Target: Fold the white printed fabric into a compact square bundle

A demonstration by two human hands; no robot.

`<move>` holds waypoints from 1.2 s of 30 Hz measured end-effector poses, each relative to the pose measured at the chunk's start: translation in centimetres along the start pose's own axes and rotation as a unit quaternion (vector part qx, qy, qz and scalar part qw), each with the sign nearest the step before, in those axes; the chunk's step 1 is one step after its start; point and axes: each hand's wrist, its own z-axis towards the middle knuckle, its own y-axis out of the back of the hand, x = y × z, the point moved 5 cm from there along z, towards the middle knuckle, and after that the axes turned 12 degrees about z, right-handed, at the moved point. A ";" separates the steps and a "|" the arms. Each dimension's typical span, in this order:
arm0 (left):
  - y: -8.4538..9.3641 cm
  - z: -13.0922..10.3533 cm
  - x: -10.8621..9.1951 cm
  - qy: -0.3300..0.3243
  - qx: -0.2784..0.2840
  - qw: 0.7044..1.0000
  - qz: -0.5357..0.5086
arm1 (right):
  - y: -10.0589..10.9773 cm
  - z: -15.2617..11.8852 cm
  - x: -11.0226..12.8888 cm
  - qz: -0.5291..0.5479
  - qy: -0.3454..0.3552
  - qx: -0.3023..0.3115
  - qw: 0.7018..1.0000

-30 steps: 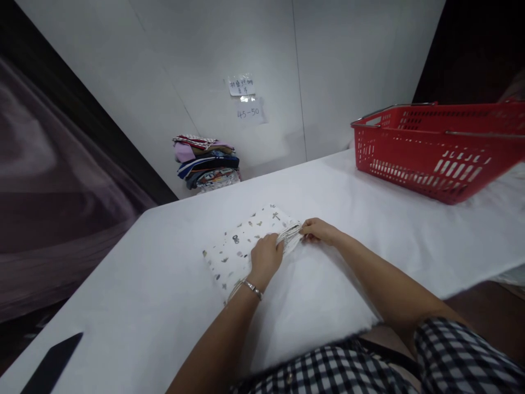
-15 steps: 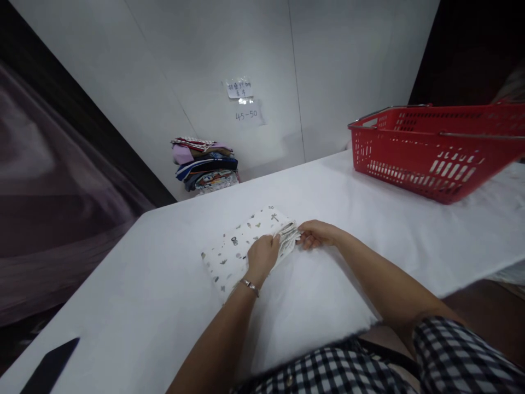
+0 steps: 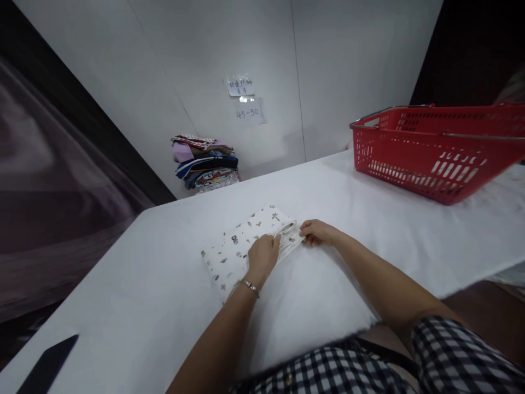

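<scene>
A folded white cloth (image 3: 229,253) with small grey and green prints lies flat on the white-covered table, its layered edge facing right. My left hand (image 3: 263,256), with a bracelet at the wrist, is closed on the near right part of that edge, thumb on top. At the cloth's right corner, my right hand (image 3: 316,232) pinches a layer that sticks out from the fold. Which layers lie under the left fingers is hidden.
A red plastic basket (image 3: 414,158) with metal handles stands on the table (image 3: 164,284) at the right. Stacked folded clothes (image 3: 206,164) sit by the back wall, below paper signs (image 3: 246,109). A dark flat object (image 3: 49,364) lies front left.
My right hand has drawn a layer of the cloth slightly outward to the right, so the edge is smoother and flatter. My left hand stays in place.
</scene>
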 end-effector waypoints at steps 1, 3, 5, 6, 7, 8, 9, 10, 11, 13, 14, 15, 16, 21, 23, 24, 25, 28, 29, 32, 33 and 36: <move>0.0 -0.1 -0.1 -0.004 -0.004 1.000 0.005 | 0.0 -0.1 0.1 -0.003 0.006 -0.009 1.000; -0.1 -0.2 -0.4 -0.015 -0.012 1.000 0.012 | 0.0 -0.2 0.3 -0.004 0.015 -0.019 1.000; -0.1 -0.4 -0.6 -0.025 -0.025 0.999 0.019 | 0.0 -0.2 0.3 -0.004 0.014 -0.020 1.000; -0.1 -0.4 -0.7 -0.031 -0.030 0.999 0.023 | 0.0 -0.2 0.2 -0.004 0.012 -0.019 1.000; -0.1 -0.5 -0.7 -0.040 -0.033 0.998 0.028 | 0.0 -0.1 0.1 -0.005 0.010 -0.018 1.000; -0.1 -0.6 -0.8 -0.049 -0.034 0.998 0.032 | 0.1 -0.1 0.0 -0.006 0.008 -0.017 1.000; -0.2 -0.7 -0.8 -0.059 -0.034 0.997 0.036 | 0.1 0.0 -0.1 -0.007 0.008 -0.015 1.000; -0.2 -0.8 -0.9 -0.070 -0.035 0.996 0.038 | 0.1 0.0 -0.1 -0.007 0.007 -0.013 1.000; -0.2 -1.0 -1.1 -0.081 -0.037 0.995 0.041 | 0.1 0.0 -0.2 -0.008 0.006 -0.010 1.000; -0.1 -1.2 -1.3 -0.096 -0.044 0.993 0.045 | 0.0 0.0 -0.3 -0.015 0.000 0.000 1.000; -0.1 -1.3 -1.5 -0.100 -0.047 0.993 0.049 | -0.1 -0.1 -0.3 -0.021 -0.003 0.004 1.000; -0.1 -1.3 -1.6 -0.103 -0.046 0.992 0.053 | -0.2 -0.1 -0.3 -0.029 -0.006 0.007 1.000; -0.1 -1.4 -1.7 -0.104 -0.042 0.992 0.057 | -0.3 -0.2 -0.3 -0.037 -0.006 0.007 0.999; 0.2 -1.2 -1.3 -0.114 -0.016 0.991 0.065 | -0.3 -0.1 -0.2 -0.037 0.021 -0.020 0.999; 0.3 -1.2 -0.6 -0.107 -0.016 0.992 0.071 | -0.1 0.1 -0.3 -0.020 0.018 -0.022 0.999; 0.3 -1.2 -0.3 -0.106 -0.014 0.991 0.075 | 0.0 0.1 -0.4 -0.011 0.014 -0.020 1.000; 0.2 -1.3 0.0 -0.110 -0.011 0.991 0.080 | 0.0 0.2 -0.4 -0.005 0.010 -0.017 1.000; -0.4 -1.8 -0.1 -0.154 -0.002 0.984 0.085 | 0.1 0.3 -0.4 0.002 0.006 -0.008 1.000; -0.6 -2.0 -0.3 -0.167 -0.003 0.982 0.084 | 0.1 0.2 -0.4 0.000 0.006 -0.005 1.000; -0.8 -2.3 -0.8 -0.177 -0.019 0.981 0.082 | 0.0 0.1 -0.4 -0.006 0.000 0.007 1.000; -0.8 -2.3 -0.9 -0.178 -0.022 0.981 0.080 | 0.0 0.1 -0.5 -0.006 -0.004 0.012 1.000; -0.6 -2.3 -1.2 -0.177 -0.013 0.982 0.070 | 0.0 0.1 -0.6 -0.016 -0.005 0.016 1.000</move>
